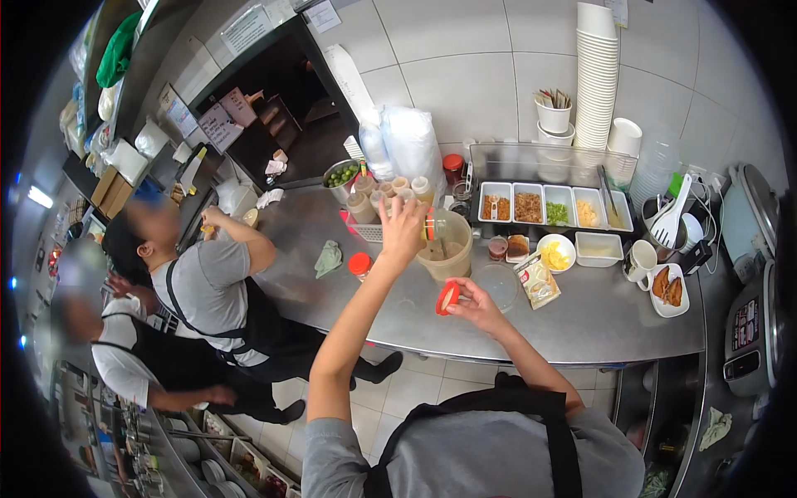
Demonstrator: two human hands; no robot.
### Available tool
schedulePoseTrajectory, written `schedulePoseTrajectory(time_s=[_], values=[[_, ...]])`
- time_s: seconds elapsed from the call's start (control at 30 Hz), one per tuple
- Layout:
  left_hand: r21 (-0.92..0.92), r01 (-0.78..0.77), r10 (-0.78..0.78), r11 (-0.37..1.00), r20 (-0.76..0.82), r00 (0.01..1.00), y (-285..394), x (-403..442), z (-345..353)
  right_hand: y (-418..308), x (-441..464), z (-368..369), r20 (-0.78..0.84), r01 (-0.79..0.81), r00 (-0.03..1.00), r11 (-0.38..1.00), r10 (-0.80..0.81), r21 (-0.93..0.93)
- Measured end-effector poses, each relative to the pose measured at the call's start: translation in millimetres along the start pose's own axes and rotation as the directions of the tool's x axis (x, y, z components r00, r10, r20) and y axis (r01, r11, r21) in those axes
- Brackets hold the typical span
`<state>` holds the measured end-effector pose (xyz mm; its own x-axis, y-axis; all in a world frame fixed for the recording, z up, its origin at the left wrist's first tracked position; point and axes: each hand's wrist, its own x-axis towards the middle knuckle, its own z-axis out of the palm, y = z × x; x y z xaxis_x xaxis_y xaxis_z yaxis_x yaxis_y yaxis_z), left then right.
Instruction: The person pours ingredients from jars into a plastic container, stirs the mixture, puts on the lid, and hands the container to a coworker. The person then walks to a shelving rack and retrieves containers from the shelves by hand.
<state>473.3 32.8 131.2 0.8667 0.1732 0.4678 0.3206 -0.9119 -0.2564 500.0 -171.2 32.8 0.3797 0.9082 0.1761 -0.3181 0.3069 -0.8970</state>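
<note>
Dark apron straps [564,469] over a grey shirt [473,456] are closest to me, and past them both arms reach over the steel surface [398,319]. The left hand [402,228] has its grip closed round a small jar [429,226], which looks tilted over the rim of a pale tub [448,266]; what is coming out, if anything, I can't tell. Lower down, the right hand [477,307] pinches a red lid [448,297] on edge, just beside the tub, apart from the jar. What would worry me is that jar: tip it too steeply with no lid on it and too much could drop out at once, or, if the fingers slipped, the jar itself could fall in. The left hand is also right by a basket [365,232] crowded with squeeze bottles [360,205], so a careless swing of the wrist might topple one. As for the lid, a loose pinch could let it fall onto the surface and pick up dirt, or an elbow moving right might nudge the packet [538,280] against the bowl of yellow pieces [556,251]. To the left, two co-workers [203,290] stand close enough that a bump could jog the pouring arm
</note>
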Motion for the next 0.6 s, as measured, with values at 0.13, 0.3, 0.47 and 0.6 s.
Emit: schedulePoseTrajectory(time_s=[0.13, 0.3, 0.47, 0.6], values=[[-0.294, 0.242, -0.236, 0.925, 0.056, 0.970, -8, -3, 3, -15, 16, -10, -0.162, 0.079, 0.984, 0.996, -0.070, 0.049], [-0.427, 0.351, -0.293, 0.834, 0.196, 0.936, -12, -3, -1, -55, 74, -38, -0.134, 0.201, 0.958, 0.927, -0.253, -0.316], [-0.393, 0.306, -0.263, 0.867, 0.160, 0.951, -13, -14, -13, -89, 109, -35, 0.085, 0.194, 0.980, 0.796, -0.178, -0.573], [-0.410, 0.286, -0.266, 0.866, 0.107, 0.958, -16, -26, -11, -108, 131, -31, 0.345, 0.315, 0.933, 0.686, -0.099, -0.656]])
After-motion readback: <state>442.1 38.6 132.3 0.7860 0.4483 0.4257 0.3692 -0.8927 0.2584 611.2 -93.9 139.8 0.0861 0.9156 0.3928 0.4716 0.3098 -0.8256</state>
